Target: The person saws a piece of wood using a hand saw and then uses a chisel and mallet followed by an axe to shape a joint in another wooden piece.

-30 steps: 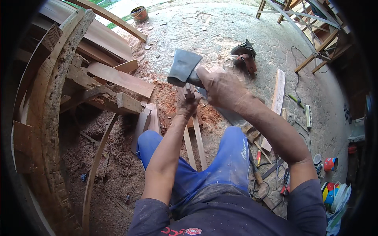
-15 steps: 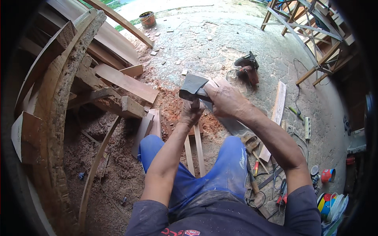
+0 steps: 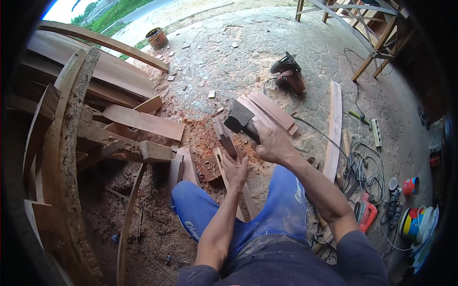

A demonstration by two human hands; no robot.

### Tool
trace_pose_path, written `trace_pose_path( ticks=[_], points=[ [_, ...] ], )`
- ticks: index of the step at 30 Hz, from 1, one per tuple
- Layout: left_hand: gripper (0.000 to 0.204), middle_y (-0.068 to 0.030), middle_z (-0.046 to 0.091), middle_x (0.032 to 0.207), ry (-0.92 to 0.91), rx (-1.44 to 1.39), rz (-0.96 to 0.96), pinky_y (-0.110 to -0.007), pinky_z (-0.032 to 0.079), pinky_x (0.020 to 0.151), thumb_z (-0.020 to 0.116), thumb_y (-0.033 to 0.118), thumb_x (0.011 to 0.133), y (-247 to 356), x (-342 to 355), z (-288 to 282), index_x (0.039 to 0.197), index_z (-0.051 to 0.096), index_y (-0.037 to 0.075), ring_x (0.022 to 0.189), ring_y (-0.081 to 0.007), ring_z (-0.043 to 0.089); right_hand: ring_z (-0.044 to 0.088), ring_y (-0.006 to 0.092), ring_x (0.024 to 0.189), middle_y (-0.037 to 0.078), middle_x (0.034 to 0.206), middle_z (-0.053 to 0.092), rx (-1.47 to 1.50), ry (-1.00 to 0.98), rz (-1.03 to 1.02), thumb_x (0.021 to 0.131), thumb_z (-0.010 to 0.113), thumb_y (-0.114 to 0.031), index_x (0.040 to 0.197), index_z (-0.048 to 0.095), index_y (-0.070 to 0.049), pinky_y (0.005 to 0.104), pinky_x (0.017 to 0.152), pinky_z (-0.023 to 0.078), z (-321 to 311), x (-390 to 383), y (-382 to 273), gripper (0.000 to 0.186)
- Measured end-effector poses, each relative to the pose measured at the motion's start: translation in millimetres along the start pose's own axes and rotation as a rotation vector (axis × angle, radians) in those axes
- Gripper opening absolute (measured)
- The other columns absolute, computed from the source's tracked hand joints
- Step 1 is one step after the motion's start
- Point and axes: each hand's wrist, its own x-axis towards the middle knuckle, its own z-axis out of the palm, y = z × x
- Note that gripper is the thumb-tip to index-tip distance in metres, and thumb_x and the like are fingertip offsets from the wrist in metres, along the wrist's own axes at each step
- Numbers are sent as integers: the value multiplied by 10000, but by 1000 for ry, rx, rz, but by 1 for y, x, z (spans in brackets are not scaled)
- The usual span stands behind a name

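My right hand [image 3: 273, 142] is closed round the handle of a hatchet [image 3: 239, 117], its dark broad head pointing up and left. Just left of that head stands a short reddish-brown piece of wood [image 3: 224, 136], tilted, with its lower end between the thumb and fingers of my left hand [image 3: 234, 172]. Between my knees, two pale wooden strips [image 3: 248, 202] run toward me, partly hidden by my left hand and forearm. A dark wooden block [image 3: 210, 168] lies among shavings beside the left hand.
Reddish boards [image 3: 272, 112] lie beyond my right hand. A circular saw [image 3: 289, 78] rests farther off. At right are a long plank [image 3: 333, 128], tangled cables [image 3: 365, 167], a power strip [image 3: 376, 132] and a red-handled tool [image 3: 367, 215]. Curved timbers [image 3: 71, 143] crowd the left; a bucket [image 3: 156, 39] stands behind.
My left hand has come down and nearer me, away from under the hatchet head. The hatchet now tilts up to the left, showing the piece of wood beside it. The view has shifted.
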Motion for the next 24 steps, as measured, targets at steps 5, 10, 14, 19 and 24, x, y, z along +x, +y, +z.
trace_pose_path(
  ticks=[5,10,14,19,24],
  points=[
    [638,-247,537,1300,-201,234,-347,-530,442,1039,717,214,861,-10,-36,7,1403,435,32,1231,-451,544,620,231,543,109,748,614,769,-225,487,869,751,-244,1142,539,-43,379,491,511,62,-49,70,400],
    [492,-255,562,1214,-91,307,-306,-540,475,960,655,159,897,2,-37,13,1332,474,19,1144,-469,584,509,115,478,18,694,523,1133,-330,788,873,733,-178,1147,531,-50,283,416,447,136,-60,111,364],
    [467,-269,563,1217,-100,384,-299,-559,487,928,648,194,923,-2,-38,17,1311,478,-3,1124,-480,593,503,115,468,24,692,520,1095,-356,933,858,725,-108,1167,515,-46,287,407,444,185,-45,132,378],
    [280,-236,647,983,-72,454,-167,-538,522,822,611,244,969,15,-34,11,1116,617,6,957,-463,653,515,129,463,42,701,533,1103,-418,1036,861,694,-56,1194,500,-38,310,410,461,167,-39,125,386],
    [419,-337,587,1119,-228,313,-383,-551,444,942,620,261,965,25,-27,6,1208,534,-69,1065,-515,574,528,142,466,52,698,541,1125,-516,1085,870,686,-57,1234,474,-19,332,419,480,154,-23,120,423]
  ],
)
